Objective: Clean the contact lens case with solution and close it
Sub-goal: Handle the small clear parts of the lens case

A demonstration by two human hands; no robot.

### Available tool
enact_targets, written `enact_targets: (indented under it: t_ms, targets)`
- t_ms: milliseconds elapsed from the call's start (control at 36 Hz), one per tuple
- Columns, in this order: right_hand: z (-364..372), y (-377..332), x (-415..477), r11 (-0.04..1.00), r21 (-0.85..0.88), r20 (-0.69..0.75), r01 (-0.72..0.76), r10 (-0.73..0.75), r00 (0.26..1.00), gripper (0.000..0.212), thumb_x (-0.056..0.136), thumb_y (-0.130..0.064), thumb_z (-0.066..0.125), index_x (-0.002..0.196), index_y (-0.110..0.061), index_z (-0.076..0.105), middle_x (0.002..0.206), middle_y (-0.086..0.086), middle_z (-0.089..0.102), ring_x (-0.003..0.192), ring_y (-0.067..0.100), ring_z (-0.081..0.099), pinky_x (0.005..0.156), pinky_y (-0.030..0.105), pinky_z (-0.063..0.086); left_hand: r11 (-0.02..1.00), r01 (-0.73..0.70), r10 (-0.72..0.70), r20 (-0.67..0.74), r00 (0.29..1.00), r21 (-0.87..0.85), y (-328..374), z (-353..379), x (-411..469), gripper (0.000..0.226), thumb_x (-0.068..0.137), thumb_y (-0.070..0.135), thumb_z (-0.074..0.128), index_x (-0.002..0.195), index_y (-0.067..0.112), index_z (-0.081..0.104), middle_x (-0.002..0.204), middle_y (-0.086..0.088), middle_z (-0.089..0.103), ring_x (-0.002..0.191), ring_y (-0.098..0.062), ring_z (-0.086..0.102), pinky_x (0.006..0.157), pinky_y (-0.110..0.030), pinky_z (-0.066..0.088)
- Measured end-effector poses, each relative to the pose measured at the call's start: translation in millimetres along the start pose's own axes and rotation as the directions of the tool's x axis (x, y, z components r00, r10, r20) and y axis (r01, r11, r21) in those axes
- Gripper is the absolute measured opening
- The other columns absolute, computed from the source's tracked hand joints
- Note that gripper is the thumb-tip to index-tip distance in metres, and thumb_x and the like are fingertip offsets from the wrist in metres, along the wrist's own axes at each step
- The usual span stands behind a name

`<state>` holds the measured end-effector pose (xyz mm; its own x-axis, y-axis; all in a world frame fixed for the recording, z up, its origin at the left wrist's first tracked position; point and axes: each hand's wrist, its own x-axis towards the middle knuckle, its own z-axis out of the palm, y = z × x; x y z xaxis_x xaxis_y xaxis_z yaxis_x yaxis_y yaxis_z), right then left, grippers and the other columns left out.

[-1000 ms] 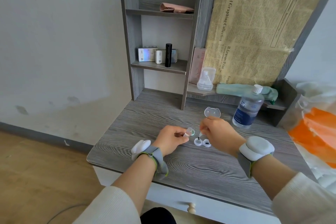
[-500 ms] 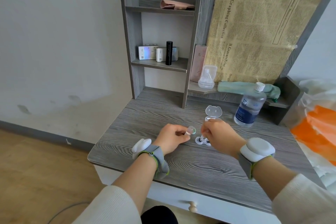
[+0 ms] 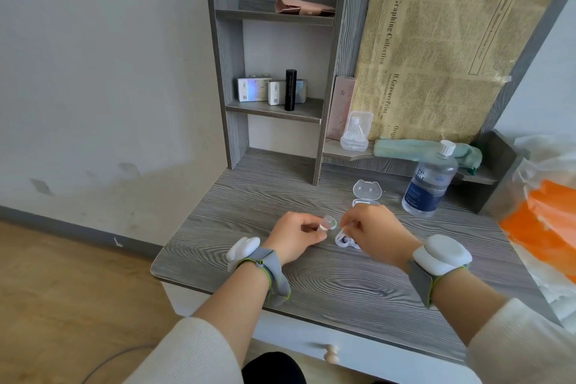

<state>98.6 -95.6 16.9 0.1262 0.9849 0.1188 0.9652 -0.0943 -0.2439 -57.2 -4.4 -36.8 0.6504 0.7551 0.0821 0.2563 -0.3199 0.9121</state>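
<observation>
A small clear contact lens case (image 3: 345, 240) lies open on the grey desk (image 3: 327, 284) between my hands. My left hand (image 3: 296, 238) pinches a round clear cap (image 3: 328, 223) just left of the case. My right hand (image 3: 374, 232) holds a thin white stick (image 3: 342, 231) whose tip points down at the case's left well. A dark spot shows in that well. Behind my right hand stands an open clear hinged box (image 3: 367, 190). The solution bottle (image 3: 428, 184), white-capped with a blue label, stands upright at the back right.
A grey shelf unit (image 3: 271, 103) at the desk's back holds small boxes and a black tube (image 3: 290, 90). A newspaper-print sheet (image 3: 442, 40) leans behind a green cloth (image 3: 417, 150). An orange and white plastic bag (image 3: 548, 227) sits at the right edge.
My right hand has dropped lower, bringing the stick's tip down to the case. The left hand stays in place with the cap. The camera has tilted slightly.
</observation>
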Motion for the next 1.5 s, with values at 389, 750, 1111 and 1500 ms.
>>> enact_targets:
  t_ms: [389,750,1111,1500]
  targets:
    - [-5.7,-4.7,-3.6,0.989,-0.147,0.062,-0.012,0.021,0.998,0.025,0.086,-0.012,0.044,0.091,-0.010,0.069,0.092,0.007,0.067,0.086,0.027,0.061,0.076,0.037,0.054,1.000,-0.013,0.013,-0.006,1.000,-0.009,-1.1,0.4,1.0,0.021,0.081,0.013,0.071,0.102,0.018,0.073,0.091,-0.003,0.069,0.079,-0.010,0.058,0.083,-0.027,0.047]
    - [-10.8,-13.4,-2.6,0.994,-0.107,0.037,-0.025,0.029,0.999,0.024,0.087,-0.017,0.046,0.092,-0.017,0.069,0.095,0.002,0.065,0.089,0.024,0.060,0.080,0.035,0.049,0.999,0.011,-0.012,-0.014,1.000,-0.043,-3.3,1.9,3.2,0.020,0.080,0.011,0.072,0.099,0.016,0.074,0.084,-0.001,0.066,0.075,-0.010,0.055,0.085,-0.032,0.048]
    - [-7.7,-17.6,-2.5,0.987,-0.136,0.089,-0.085,0.097,0.991,0.026,0.086,-0.019,0.047,0.088,-0.006,0.069,0.090,0.012,0.069,0.084,0.031,0.063,0.079,0.041,0.054,0.999,0.022,-0.022,-0.010,1.000,-0.032,-2.5,0.6,3.2,0.024,0.080,0.012,0.072,0.104,0.013,0.073,0.095,-0.006,0.070,0.083,-0.011,0.058,0.089,-0.032,0.048]
    - [-7.6,-12.7,-0.5,0.989,-0.059,0.007,-0.137,0.138,0.990,0.023,0.086,-0.024,0.052,0.086,-0.013,0.072,0.087,0.007,0.070,0.084,0.027,0.063,0.079,0.037,0.052,0.998,0.037,-0.037,-0.012,0.999,-0.053,-0.1,1.1,2.2,0.023,0.080,0.011,0.072,0.103,0.012,0.073,0.094,-0.009,0.069,0.082,-0.012,0.057,0.090,-0.034,0.048]
